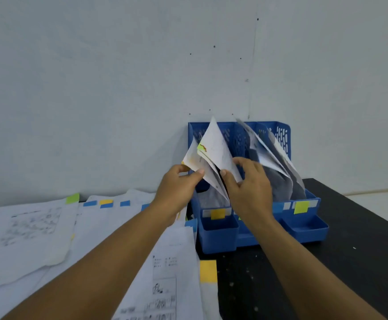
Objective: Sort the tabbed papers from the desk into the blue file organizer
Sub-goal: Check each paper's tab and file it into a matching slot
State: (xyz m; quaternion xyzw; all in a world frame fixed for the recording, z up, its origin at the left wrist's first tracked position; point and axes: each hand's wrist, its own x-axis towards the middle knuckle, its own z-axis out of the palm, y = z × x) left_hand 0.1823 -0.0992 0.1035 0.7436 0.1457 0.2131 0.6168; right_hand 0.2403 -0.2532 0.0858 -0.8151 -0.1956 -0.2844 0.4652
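The blue file organizer point(303, 225) stands on the black desk against the wall, with three slots marked by a yellow tab point(218, 214) on the left and a green tab point(301, 207) on the right. My left hand point(179, 181) and my right hand point(248, 179) both pinch a small sheaf of yellow-tabbed papers point(213, 148) standing in the left slot. More papers point(269, 153) lean in the middle and right slots. Loose tabbed papers point(34, 222) lie spread over the desk's left half.
A sheet with a yellow tab point(208, 271) lies near the desk's front, just left of the organizer. Blue, yellow and green tabs point(105, 202) stick out along the far edge of the spread papers. The black desk point(350, 262) shows bare on the right. A white wall rises behind.
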